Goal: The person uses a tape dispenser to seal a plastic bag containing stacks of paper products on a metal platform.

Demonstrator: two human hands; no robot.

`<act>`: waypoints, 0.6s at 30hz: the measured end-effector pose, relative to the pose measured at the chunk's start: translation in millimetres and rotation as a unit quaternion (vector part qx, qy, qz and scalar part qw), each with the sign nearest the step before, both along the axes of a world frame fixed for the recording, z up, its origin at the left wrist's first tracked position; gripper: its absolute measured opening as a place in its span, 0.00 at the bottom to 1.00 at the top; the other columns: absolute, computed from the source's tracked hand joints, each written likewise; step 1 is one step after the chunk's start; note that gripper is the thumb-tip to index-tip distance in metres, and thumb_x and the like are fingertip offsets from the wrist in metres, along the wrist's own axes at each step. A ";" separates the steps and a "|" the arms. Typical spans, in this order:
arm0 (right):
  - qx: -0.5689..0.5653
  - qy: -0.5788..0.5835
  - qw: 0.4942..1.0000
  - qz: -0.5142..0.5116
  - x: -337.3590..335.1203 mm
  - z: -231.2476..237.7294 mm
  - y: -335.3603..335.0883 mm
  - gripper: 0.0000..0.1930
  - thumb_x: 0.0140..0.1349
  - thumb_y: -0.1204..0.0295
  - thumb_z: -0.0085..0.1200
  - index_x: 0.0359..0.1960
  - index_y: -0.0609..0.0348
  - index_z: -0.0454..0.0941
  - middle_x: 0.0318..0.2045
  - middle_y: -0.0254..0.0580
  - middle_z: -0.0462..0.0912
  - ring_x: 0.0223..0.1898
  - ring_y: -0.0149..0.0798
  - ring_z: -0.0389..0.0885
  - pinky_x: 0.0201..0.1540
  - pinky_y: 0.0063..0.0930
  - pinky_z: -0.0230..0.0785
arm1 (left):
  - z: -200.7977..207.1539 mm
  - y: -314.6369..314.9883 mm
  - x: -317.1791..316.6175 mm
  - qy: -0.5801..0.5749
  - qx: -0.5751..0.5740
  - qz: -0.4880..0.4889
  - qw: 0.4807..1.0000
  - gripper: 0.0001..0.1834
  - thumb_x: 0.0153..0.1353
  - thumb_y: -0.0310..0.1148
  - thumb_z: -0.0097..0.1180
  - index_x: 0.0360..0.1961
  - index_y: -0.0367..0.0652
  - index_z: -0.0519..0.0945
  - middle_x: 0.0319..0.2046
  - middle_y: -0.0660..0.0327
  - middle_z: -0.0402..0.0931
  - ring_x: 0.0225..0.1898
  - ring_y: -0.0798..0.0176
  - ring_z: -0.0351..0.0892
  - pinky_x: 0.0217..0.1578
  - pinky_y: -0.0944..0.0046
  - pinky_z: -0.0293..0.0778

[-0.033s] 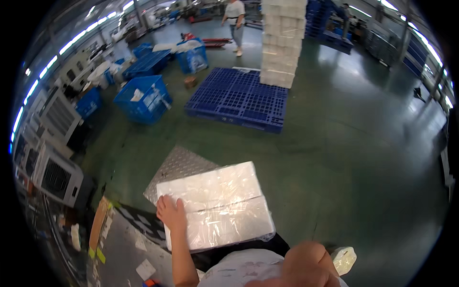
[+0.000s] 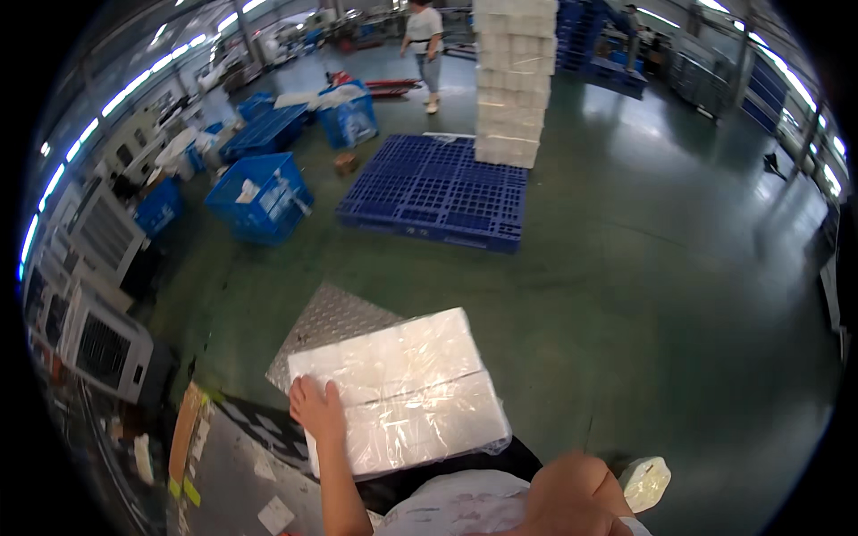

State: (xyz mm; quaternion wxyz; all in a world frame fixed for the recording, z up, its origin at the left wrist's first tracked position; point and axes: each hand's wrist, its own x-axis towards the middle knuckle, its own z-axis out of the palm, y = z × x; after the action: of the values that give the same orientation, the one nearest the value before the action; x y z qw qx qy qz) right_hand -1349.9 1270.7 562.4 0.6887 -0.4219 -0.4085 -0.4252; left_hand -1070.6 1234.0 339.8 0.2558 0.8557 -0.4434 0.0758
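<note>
A large white bundle (image 2: 411,371), wrapped in shiny clear film with a seam across it, lies in front of my body. My left hand (image 2: 318,409) rests on its left edge, fingers apart and laid over the film. Beneath the far left corner a grey plate with a raised dotted pattern (image 2: 326,313) sticks out. My right arm (image 2: 581,500) is bent close to my body at the lower edge, apart from the bundle's top. Its fingers do not show. By that arm, on the floor, is a small film-wrapped white pack (image 2: 645,484).
Ahead lies a blue pallet (image 2: 429,192) bearing a tall stack of white wrapped bundles (image 2: 514,89). Blue crates (image 2: 259,201) stand left of it. A person (image 2: 424,45) is beyond the pallet. A grey-topped table (image 2: 237,473) is at near left, an air cooler (image 2: 103,344) farther left.
The whole view has shifted slightly, the far objects appearing a little lower and to the left. My left hand stays on the bundle's edge.
</note>
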 end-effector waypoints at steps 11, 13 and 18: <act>0.033 -0.024 0.999 0.003 -11.9 25.4 -9.9 0.25 0.62 0.54 0.44 0.46 0.65 0.76 0.58 0.80 0.50 0.60 0.77 0.49 0.59 0.70 0.29 | -8.0 6.1 -0.2 -0.003 0.006 0.011 1.000 0.26 0.54 0.38 0.54 0.52 0.36 0.68 0.56 0.49 0.64 0.60 0.48 0.58 0.58 0.49 0.51; 0.162 0.007 0.986 -0.041 -16.6 49.2 0.4 0.22 0.60 0.56 0.46 0.40 0.67 0.78 0.55 0.80 0.58 0.58 0.77 0.54 0.60 0.69 0.25 | -9.7 7.5 2.9 -0.005 0.013 0.011 1.000 0.26 0.54 0.38 0.54 0.52 0.36 0.68 0.56 0.50 0.64 0.60 0.48 0.58 0.58 0.50 0.51; 0.247 -0.185 0.944 -0.114 6.6 75.4 11.2 0.19 0.58 0.60 0.47 0.28 0.68 0.78 0.47 0.76 0.69 0.53 0.71 0.63 0.61 0.62 0.21 | -8.9 6.8 1.1 -0.012 0.025 0.004 1.000 0.25 0.55 0.37 0.53 0.52 0.36 0.67 0.56 0.49 0.63 0.60 0.48 0.58 0.58 0.50 0.51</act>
State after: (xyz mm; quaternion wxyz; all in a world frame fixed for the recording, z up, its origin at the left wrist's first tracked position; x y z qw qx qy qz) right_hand -1343.3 1281.9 637.8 0.6304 -0.1960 -0.3603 -0.6591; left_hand -1069.5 1240.7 330.9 0.2290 0.8626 -0.4447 0.0759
